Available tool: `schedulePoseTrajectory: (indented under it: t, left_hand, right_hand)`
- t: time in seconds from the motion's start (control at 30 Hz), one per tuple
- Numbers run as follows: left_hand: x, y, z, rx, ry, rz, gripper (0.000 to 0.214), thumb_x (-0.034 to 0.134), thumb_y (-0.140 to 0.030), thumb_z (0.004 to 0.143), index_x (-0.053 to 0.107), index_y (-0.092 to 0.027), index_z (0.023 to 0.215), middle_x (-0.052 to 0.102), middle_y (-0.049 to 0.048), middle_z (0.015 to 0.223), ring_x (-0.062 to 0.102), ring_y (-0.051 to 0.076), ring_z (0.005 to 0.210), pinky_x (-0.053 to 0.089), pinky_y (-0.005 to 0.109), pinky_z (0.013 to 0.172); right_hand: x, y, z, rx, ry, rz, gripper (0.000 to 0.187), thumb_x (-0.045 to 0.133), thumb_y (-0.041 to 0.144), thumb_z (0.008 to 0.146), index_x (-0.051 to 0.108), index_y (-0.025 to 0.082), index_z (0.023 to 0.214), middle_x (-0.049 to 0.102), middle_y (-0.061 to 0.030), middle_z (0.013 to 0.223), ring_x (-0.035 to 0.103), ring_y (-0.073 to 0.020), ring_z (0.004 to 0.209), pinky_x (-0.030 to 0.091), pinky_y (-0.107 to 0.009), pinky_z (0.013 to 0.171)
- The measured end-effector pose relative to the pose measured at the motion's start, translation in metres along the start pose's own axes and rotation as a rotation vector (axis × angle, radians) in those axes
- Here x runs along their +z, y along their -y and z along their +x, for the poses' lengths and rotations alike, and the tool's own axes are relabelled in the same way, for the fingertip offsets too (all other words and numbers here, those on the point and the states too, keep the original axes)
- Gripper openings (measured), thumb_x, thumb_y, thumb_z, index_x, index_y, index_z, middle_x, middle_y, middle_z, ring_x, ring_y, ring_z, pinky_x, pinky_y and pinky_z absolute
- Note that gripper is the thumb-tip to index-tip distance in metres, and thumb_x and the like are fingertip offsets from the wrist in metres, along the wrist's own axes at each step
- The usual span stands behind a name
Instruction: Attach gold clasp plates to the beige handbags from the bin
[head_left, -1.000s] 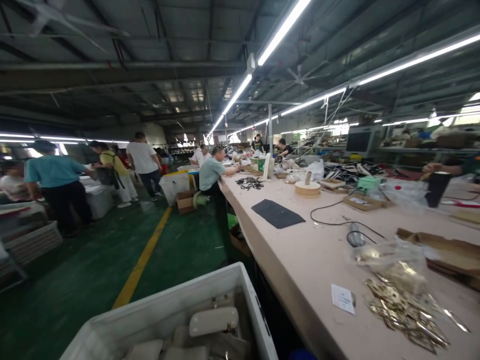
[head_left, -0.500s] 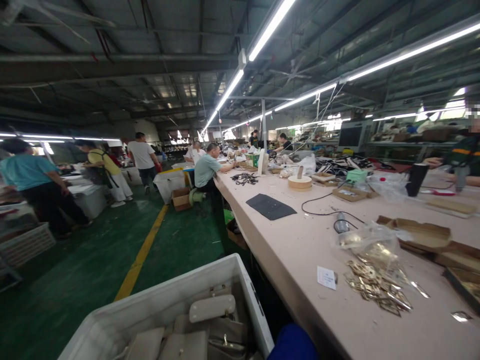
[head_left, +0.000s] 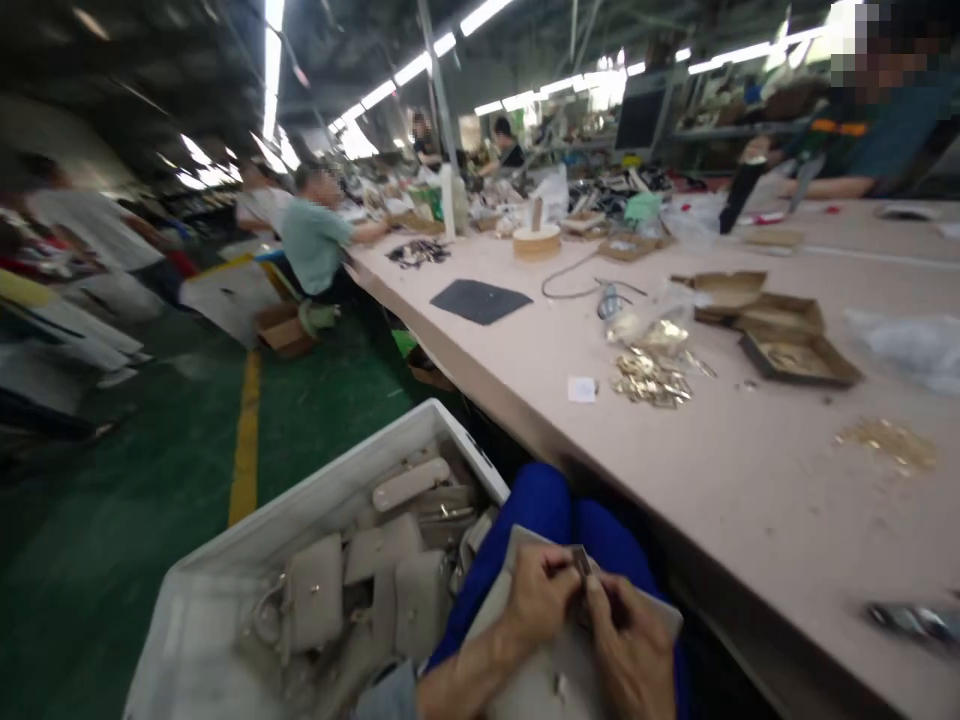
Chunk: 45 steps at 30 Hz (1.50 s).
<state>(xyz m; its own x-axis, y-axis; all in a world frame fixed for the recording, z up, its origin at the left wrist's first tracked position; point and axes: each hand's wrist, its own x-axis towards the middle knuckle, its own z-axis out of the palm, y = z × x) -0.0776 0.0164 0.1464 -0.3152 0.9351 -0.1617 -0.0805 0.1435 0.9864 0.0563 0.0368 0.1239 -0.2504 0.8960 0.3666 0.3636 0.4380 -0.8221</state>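
Observation:
A pale beige bag panel lies on my lap over blue trousers. My left hand and my right hand meet above it, fingers pinched together on a small metal fitting at the panel's top edge. A white crate at my left holds several beige bags. On the long pink table to my right lies a heap of gold metal fittings beside a clear plastic bag.
Open cardboard boxes, a black mat, a tape roll and a cable lie on the table. A person works across it; another sits further along. A green floor with a yellow line is left.
The view has swung down and right. My two hands, the beige panel and my lap have come into sight; the crate's contents show more fully.

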Motion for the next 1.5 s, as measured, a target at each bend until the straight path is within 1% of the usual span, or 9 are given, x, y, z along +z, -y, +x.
schedulePoseTrajectory:
  t: [0.13,0.3,0.53,0.7,0.8,0.93,1.13,1.3,1.5]
  left_hand:
    - [0.007,0.019,-0.007,-0.059,0.073,-0.149,0.021,0.068,-0.026,0.078,0.083,-0.013,0.085,0.08,0.0095,0.085,0.074,0.026,0.086,0.058,0.037,0.088]
    - [0.002,0.018,-0.002,-0.043,0.076,-0.148,0.024,0.071,-0.031,0.084,0.084,-0.012,0.091,0.081,0.0124,0.093,0.075,0.028,0.093,0.058,0.038,0.092]
    - [0.003,0.033,0.0,-0.023,0.03,-0.101,0.027,0.076,-0.035,0.082,0.084,-0.011,0.09,0.081,0.0124,0.088,0.074,0.025,0.079,0.058,0.034,0.077]
    - [0.002,0.034,0.0,-0.022,0.017,-0.083,0.022,0.075,-0.031,0.082,0.083,-0.011,0.085,0.08,0.0112,0.084,0.072,0.023,0.074,0.055,0.03,0.072]
    - [0.0,0.029,0.0,0.016,0.045,0.024,0.021,0.072,-0.029,0.084,0.083,-0.012,0.086,0.081,0.0107,0.083,0.072,0.023,0.073,0.053,0.03,0.07]
    - [-0.006,0.023,0.002,0.042,0.095,0.128,0.02,0.068,-0.024,0.085,0.084,-0.013,0.089,0.081,0.0093,0.085,0.073,0.023,0.076,0.054,0.03,0.072]
    - [-0.01,0.024,0.003,0.002,0.164,0.043,0.022,0.07,-0.026,0.085,0.085,-0.015,0.096,0.082,0.0105,0.094,0.075,0.026,0.085,0.058,0.035,0.079]
    - [-0.008,0.027,0.003,-0.021,0.14,-0.041,0.019,0.072,-0.021,0.082,0.085,-0.015,0.094,0.082,0.0101,0.092,0.076,0.024,0.082,0.058,0.032,0.077]
    - [-0.003,0.03,0.001,-0.087,0.144,-0.206,0.021,0.074,-0.02,0.08,0.081,-0.012,0.098,0.081,0.0113,0.091,0.075,0.02,0.073,0.06,0.028,0.068]
  right_hand:
    - [-0.006,-0.006,-0.025,0.377,0.058,0.069,0.041,0.055,0.056,0.099,0.076,0.022,0.095,0.077,-0.0068,0.091,0.073,-0.0231,0.079,0.058,-0.032,0.071]
    - [-0.008,-0.007,-0.025,0.499,0.101,0.131,0.042,0.058,0.058,0.096,0.076,0.019,0.096,0.075,-0.0052,0.081,0.068,-0.0206,0.069,0.054,-0.031,0.065]
    - [-0.002,-0.004,-0.023,0.481,0.082,0.168,0.037,0.064,0.054,0.094,0.074,0.019,0.096,0.075,-0.0061,0.088,0.07,-0.0199,0.075,0.057,-0.03,0.069]
    - [-0.005,-0.005,-0.018,0.316,-0.032,0.059,0.032,0.065,0.046,0.096,0.071,0.02,0.112,0.073,-0.0069,0.098,0.068,-0.0183,0.082,0.057,-0.03,0.074]
    - [-0.012,-0.009,-0.01,0.211,0.055,0.057,0.037,0.064,0.041,0.098,0.068,0.023,0.129,0.071,-0.0063,0.1,0.067,-0.0181,0.084,0.056,-0.031,0.076]
    - [-0.017,-0.01,0.003,0.142,0.2,0.091,0.026,0.06,0.038,0.101,0.075,0.026,0.118,0.071,-0.0058,0.1,0.067,-0.0183,0.088,0.053,-0.032,0.079]
    - [-0.017,-0.008,0.008,0.261,0.148,0.17,0.018,0.067,0.039,0.097,0.077,0.023,0.096,0.071,-0.0042,0.094,0.066,-0.0181,0.087,0.051,-0.031,0.078]
    - [-0.021,-0.006,0.008,0.353,0.02,0.347,0.019,0.072,0.038,0.092,0.077,0.021,0.095,0.066,-0.0021,0.083,0.058,-0.0133,0.065,0.046,-0.027,0.06]
    - [-0.031,-0.01,0.016,0.428,-0.108,0.395,0.021,0.077,0.038,0.088,0.077,0.018,0.096,0.063,0.0001,0.07,0.055,-0.0125,0.056,0.045,-0.027,0.056]
